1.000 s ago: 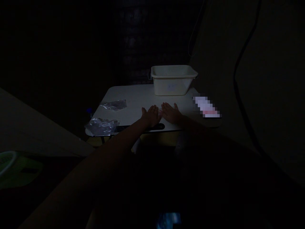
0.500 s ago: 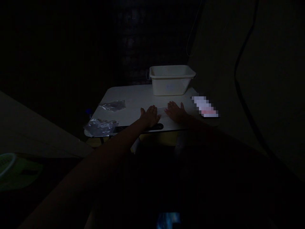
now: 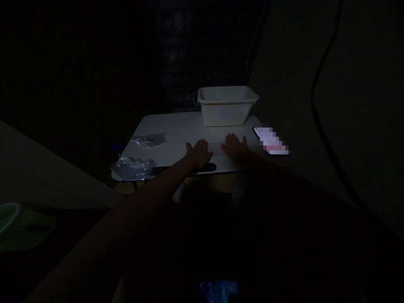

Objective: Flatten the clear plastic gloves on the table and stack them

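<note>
On a white table (image 3: pixel 179 126) my left hand (image 3: pixel 198 153) lies flat with its fingers apart, at the left end of a thin clear plastic sheet or bag (image 3: pixel 216 148). My right hand (image 3: pixel 235 148) is spread flat at the right side of the same plastic. Just below my left hand a dark handle (image 3: pixel 206 167) lies along the table's front edge; my left forearm hides part of it, so its kind does not show. Dim light blurs the plastic's outline.
A cream plastic tub (image 3: pixel 225 113) stands at the back right. A lit phone (image 3: pixel 271 141), its screen pixelated, lies at the right edge. Left are a flat clear bag (image 3: pixel 150 139) and crumpled plastic (image 3: pixel 134 167). A green basket (image 3: pixel 28 229) is at lower left.
My right hand has slid slightly to the right across the plastic, away from my left hand. My left hand has stayed in place.
</note>
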### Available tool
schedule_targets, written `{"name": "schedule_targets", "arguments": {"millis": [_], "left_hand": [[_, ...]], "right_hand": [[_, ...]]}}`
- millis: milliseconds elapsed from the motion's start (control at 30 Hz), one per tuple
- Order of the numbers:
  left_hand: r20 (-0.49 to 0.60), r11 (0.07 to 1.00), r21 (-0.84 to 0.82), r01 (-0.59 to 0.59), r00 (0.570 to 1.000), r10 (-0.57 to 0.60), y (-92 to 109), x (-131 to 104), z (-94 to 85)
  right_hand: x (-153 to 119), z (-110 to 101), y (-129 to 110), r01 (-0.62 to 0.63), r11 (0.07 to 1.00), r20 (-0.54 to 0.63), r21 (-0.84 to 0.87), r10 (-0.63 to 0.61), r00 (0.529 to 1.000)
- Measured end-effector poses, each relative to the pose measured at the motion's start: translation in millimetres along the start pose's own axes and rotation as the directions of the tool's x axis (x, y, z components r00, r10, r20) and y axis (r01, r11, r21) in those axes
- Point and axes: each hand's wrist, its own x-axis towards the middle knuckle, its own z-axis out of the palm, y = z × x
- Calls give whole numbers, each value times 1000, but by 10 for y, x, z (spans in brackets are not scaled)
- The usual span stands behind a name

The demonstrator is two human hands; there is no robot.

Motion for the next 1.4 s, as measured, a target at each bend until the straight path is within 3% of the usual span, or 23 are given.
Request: {"name": "schedule_targets", "arguments": {"millis": [300, 933, 1067, 1267, 1400], "left_hand": [[13, 1000, 4, 1, 1000, -1, 3, 5, -6], [7, 1000, -9, -7, 1000, 7, 1, -7, -15], [0, 1000, -1, -2, 1000, 2, 2, 0, -11], [8, 1000, -6, -8, 1000, 8, 3, -7, -15], [3, 1000, -11, 0, 1000, 0, 7, -16, -19]], "right_hand": [[-6, 24, 25, -18, 999, -32, -32, 17, 999], [-7, -61, 125, -170, 985, 33, 8, 170, 985], [62, -111, 39, -97, 994, -11, 56, 98, 995], [207, -172, -311, 108, 984, 142, 145, -129, 981], [205, -122, -390, 136, 980, 205, 142, -164, 965]]}}
